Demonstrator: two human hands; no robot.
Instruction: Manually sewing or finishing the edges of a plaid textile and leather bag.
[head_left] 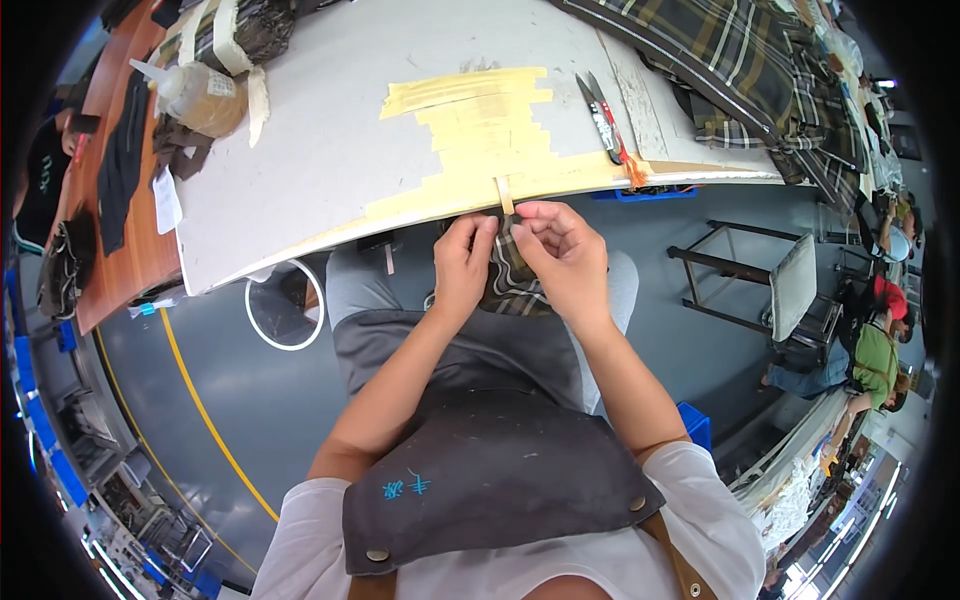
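Note:
At the front edge of the white table [300, 140], both my hands are closed on a piece of brown plaid fabric [515, 285] hanging below it. My left hand [462, 262] pinches the fabric's top corner from the left. My right hand [560, 255] grips it from the right, fingertips at the lower end of a narrow pale tape strip [505, 193] that runs over the edge. Yellow masking tape [465, 120] covers that part of the tabletop. Black-handled thread snips [600, 115] with an orange tassel lie to the right of the tape.
Upper left: a glue bottle [200, 98] and wooden table [105, 280]. Upper right: plaid pieces [720, 50] with zippers. Below lie a white-rimmed bin [285, 310], a metal stool [790, 285] and a blue crate [695, 425]. Co-workers [870, 365] are at right, another person [45, 170] far left.

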